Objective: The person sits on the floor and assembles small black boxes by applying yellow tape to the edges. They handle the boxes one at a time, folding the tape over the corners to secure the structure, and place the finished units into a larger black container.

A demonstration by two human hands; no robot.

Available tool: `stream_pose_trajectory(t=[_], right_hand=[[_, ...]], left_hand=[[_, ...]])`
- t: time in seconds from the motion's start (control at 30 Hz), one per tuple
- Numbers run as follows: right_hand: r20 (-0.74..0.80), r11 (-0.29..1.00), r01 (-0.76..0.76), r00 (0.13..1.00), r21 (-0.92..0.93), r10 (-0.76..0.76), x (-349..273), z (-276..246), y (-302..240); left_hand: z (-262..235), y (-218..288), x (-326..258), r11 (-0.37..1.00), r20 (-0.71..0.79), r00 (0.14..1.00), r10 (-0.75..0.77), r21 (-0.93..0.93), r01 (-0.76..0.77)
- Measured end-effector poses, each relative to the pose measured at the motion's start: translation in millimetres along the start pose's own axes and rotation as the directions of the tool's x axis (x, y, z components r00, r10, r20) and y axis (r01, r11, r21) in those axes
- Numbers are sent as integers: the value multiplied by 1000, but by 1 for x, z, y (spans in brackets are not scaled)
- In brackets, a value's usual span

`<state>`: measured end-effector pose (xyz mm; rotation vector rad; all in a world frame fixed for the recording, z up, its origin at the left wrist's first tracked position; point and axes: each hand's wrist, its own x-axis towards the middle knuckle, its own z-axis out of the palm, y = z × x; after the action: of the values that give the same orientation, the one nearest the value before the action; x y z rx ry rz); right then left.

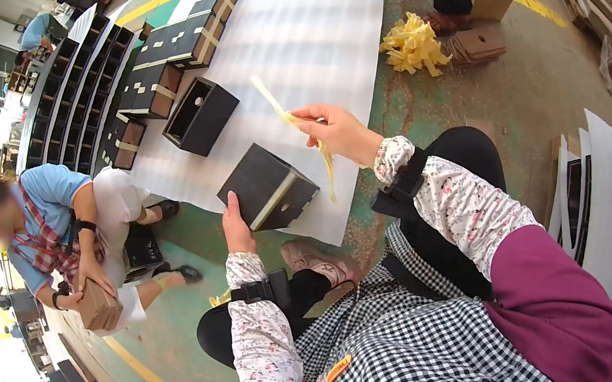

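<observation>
A black box stands tilted in front of me on the white sheet. A pale yellow strip runs along one edge, and a small hole shows in the side below it. My left hand grips the box at its near left corner; its other fingers are hidden behind the box. To the right of the box and above the sheet, my right hand pinches a crumpled strip of yellow tape. One end of the strip points up and away, the other dangles below my fingers.
An open black box and rows of taped black boxes lie farther left on the white sheet. At left, a crouching co-worker holds brown boards. A yellow tape heap and brown pieces lie near another seated person.
</observation>
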<state>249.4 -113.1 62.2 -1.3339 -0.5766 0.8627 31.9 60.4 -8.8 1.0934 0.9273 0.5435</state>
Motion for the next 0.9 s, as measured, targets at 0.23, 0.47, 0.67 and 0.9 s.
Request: stream_pose_trajectory(t=[0.23, 0.47, 0.67, 0.9], right_hand=[[86, 996, -27, 996, -82, 34, -6, 8, 1], [145, 998, -54, 988, -15, 56, -5, 10, 10], [439, 995, 74, 898, -65, -38, -20, 25, 10], [445, 999, 47, 895, 0, -42, -22, 22, 6]], left_hand=[[-12, -3, 0, 954, -97, 988, 119, 287, -86], [36, 27, -43, 358, 260, 706, 658, 717, -598], [74, 49, -56, 971, 266, 941, 208, 58, -231], [77, 52, -55, 971, 175, 959, 222, -127, -201]])
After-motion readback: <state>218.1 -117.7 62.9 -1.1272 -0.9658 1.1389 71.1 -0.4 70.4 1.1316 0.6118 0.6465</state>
